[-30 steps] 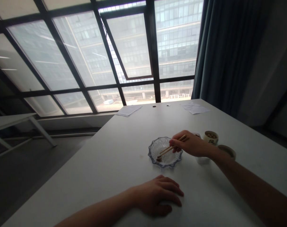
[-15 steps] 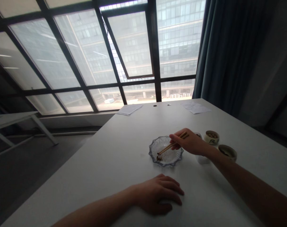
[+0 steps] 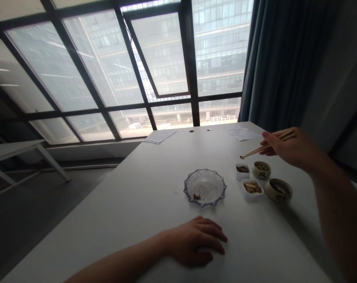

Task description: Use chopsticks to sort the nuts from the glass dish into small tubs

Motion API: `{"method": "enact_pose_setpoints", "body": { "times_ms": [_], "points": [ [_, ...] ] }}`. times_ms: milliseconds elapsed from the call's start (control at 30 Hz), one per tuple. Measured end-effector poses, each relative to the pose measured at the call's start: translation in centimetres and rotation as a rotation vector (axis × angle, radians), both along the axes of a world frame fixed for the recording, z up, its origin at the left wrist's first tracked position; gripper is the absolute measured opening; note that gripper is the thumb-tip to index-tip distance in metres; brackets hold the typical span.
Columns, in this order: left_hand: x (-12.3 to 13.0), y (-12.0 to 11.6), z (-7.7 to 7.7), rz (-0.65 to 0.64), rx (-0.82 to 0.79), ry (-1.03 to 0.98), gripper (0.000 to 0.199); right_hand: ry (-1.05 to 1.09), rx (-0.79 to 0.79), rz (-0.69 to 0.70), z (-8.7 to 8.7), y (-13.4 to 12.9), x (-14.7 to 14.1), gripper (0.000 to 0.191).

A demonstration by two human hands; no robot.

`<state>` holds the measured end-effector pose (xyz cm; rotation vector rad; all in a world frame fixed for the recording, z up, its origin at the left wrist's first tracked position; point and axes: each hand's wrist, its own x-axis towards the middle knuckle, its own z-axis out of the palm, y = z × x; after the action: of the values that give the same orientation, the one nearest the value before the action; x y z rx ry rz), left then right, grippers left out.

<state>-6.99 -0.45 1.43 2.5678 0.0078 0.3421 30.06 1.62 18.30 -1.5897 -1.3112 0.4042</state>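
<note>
My right hand (image 3: 284, 145) grips a pair of wooden chopsticks (image 3: 259, 149), their dark tips together above and behind a small white cup of dark brown pieces (image 3: 242, 171). Whether the tips pinch anything is too small to tell. In front of that cup stands a square white cup of pale tan pieces (image 3: 251, 191). A scalloped glass bowl (image 3: 218, 198) sits left of the cups, with a few dark brown pieces (image 3: 196, 197) at its near left side. Nearest me, my left hand (image 3: 200, 241) lies on the table with its fingers spread, holding nothing.
Two ceramic bowls with dark markings, one farther back (image 3: 261, 170) and one nearer (image 3: 279, 191), stand right of the white cups. Papers (image 3: 159, 136) lie at the far left of the white table (image 3: 154, 177), more sheets (image 3: 241, 133) at the far right. Windows and a dark curtain (image 3: 272, 70) rise behind.
My right hand has moved right and away from the glass bowl with the chopsticks, uncovering the white cups. The dark pieces stay in the bowl. My left hand has hardly moved.
</note>
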Motion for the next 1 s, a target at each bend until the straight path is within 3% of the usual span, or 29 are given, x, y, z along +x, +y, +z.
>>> {"method": "enact_pose_setpoints", "body": {
  "times_ms": [267,467,600,733,1000],
  "points": [
    [0.1,0.0,0.3,-0.004,-0.013,0.009,0.035,-0.093,-0.129,0.055,-0.4,0.5,-0.2,0.039],
    [0.0,-0.1,0.3,0.003,-0.011,0.017,0.035,-0.019,-0.068,0.100,-0.1,0.2,-1.3,0.038],
    [0.0,-0.1,0.2,0.002,-0.020,0.021,0.036,0.091,-0.036,0.331,-0.1,-0.6,-3.5,0.043],
    [0.0,-0.1,0.3,0.002,-0.011,0.031,0.036,-0.050,-0.106,0.646,-0.4,-1.2,-6.4,0.045],
    [0.0,-0.1,0.1,-0.005,-0.012,0.012,0.037,-0.160,-0.203,0.871,-2.1,-1.1,-10.1,0.042]
  ]
}}
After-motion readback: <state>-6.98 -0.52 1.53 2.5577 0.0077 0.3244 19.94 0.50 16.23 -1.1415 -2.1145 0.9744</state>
